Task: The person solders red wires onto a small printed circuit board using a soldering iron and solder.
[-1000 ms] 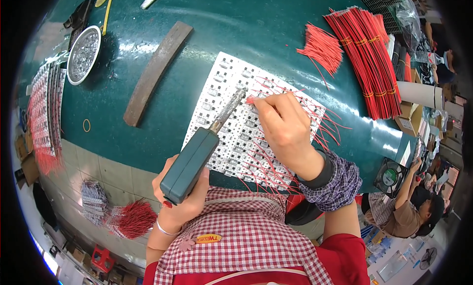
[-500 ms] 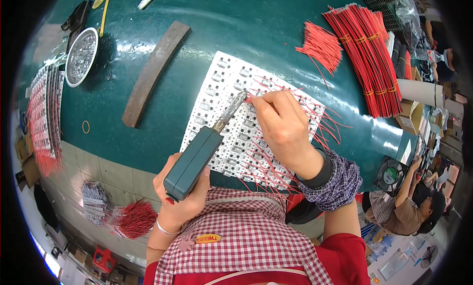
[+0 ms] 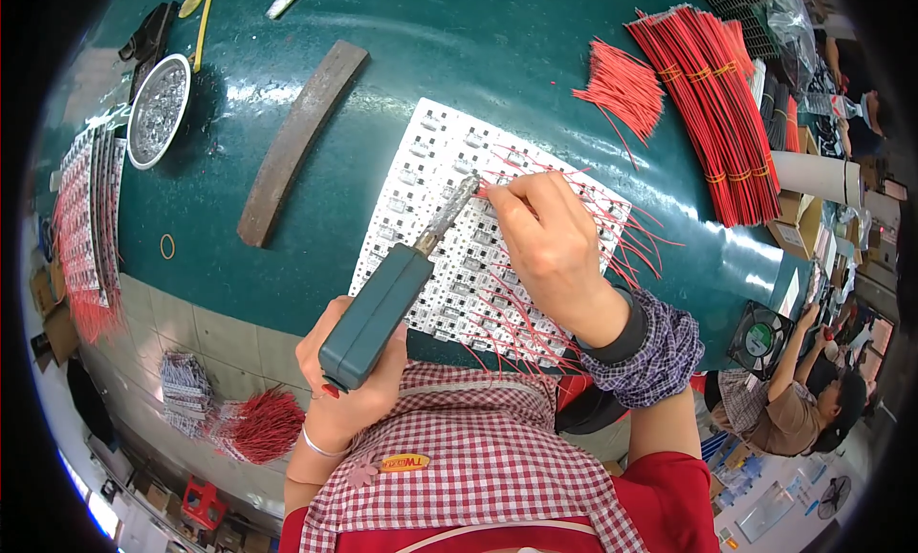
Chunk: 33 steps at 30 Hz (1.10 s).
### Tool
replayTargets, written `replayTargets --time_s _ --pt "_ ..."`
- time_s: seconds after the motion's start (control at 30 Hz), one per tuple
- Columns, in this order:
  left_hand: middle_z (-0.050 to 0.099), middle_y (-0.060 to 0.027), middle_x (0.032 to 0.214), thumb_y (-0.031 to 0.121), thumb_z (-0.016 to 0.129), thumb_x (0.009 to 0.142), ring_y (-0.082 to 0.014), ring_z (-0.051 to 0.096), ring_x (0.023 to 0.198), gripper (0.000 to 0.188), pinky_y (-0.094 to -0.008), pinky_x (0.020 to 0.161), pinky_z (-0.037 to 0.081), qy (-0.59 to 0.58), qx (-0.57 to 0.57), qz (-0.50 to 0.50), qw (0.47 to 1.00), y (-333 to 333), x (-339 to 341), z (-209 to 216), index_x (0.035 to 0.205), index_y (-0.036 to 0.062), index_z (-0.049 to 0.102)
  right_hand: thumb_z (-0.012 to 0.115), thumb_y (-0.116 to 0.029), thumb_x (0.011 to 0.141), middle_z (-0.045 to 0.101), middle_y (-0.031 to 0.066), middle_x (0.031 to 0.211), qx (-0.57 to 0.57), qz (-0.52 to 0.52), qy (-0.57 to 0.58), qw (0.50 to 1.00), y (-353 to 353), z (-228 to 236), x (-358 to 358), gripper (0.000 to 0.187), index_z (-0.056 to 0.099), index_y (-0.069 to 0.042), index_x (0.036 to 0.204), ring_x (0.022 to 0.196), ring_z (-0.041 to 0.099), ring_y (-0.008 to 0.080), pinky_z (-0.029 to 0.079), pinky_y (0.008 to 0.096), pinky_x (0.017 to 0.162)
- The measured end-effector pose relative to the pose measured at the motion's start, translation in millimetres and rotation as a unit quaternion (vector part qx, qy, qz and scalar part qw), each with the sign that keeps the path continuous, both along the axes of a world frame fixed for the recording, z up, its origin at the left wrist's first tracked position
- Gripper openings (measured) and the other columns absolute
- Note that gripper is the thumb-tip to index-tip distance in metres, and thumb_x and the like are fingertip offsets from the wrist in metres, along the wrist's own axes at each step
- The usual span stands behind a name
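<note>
My left hand (image 3: 330, 357) is wrapped round a green soldering gun (image 3: 376, 316). Its silvery tip reaches onto a white panel of small circuit boards (image 3: 406, 218) lying on the green table. Close to that tip, my right hand (image 3: 550, 252) pinches the end of a thin red wire (image 3: 483, 191) against the panel. Many red wires (image 3: 626, 233) stick out from the panel's right side and lower part, some of them under my right hand. Toward the panel's left the boards carry no wires.
A dark flat bar (image 3: 301, 147) and a bowl of greyish bits (image 3: 159, 111) lie to the left. Stacked wired panels (image 3: 88, 218) stand at the far left. Loose red wires (image 3: 622, 92) and tied bundles (image 3: 710, 118) lie at the right. Beyond a small fan (image 3: 758, 340), another person (image 3: 798, 410) works.
Hardly anything differs: the soldering gun and both my hands stay at nearly the same spot on the panel. The other person's hands at the right have shifted slightly.
</note>
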<state>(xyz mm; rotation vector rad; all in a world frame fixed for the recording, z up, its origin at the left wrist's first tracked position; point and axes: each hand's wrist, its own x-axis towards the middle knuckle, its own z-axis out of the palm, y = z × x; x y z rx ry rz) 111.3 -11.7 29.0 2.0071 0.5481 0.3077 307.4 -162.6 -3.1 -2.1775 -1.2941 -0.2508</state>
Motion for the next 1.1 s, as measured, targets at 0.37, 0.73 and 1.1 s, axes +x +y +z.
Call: replayTargets --time_s 0.37,0.73,1.1 --pt "0.071 -0.0172 0.092 -0.008 0.075 0.076 -0.0232 0.069 0.069 0.022 -0.0304 0.061 0.055 -0.045 0.040 0.021 0.998 -2.2 -10.9 -4.3 0.098 -0.0069 0.072 0.067 0.002 0.072 0.055 0.0115 0.090 -0.010 0.030 -0.002 1.000 -2.8 -0.8 1.5 0.030 0.066 0.006 0.102 0.082 0.057 0.0263 0.050 0.0358 0.068" --pt "0.072 -0.0188 0.095 -0.008 0.075 0.075 -0.0234 0.071 0.073 0.023 -0.0301 0.065 0.056 -0.037 0.029 0.017 0.999 -3.1 -15.7 -2.1 0.099 -0.0084 0.072 0.068 0.001 0.076 0.058 0.0103 0.090 -0.010 0.039 0.025 0.999 -8.9 4.5 -1.1 0.023 0.066 0.003 0.099 0.083 0.058 0.0252 0.051 0.0353 0.066" --pt "0.072 -0.0173 0.096 -0.007 0.075 0.076 -0.0233 0.071 0.072 0.020 -0.0300 0.064 0.056 -0.005 0.012 0.016 1.000 -4.7 -19.7 -1.3 0.096 -0.0070 0.072 0.069 0.000 0.080 0.057 0.0102 0.092 -0.029 0.046 0.020 0.998 -8.7 6.2 -1.0 0.021 0.067 0.003 0.101 0.085 0.058 0.0253 0.052 0.0359 0.070"
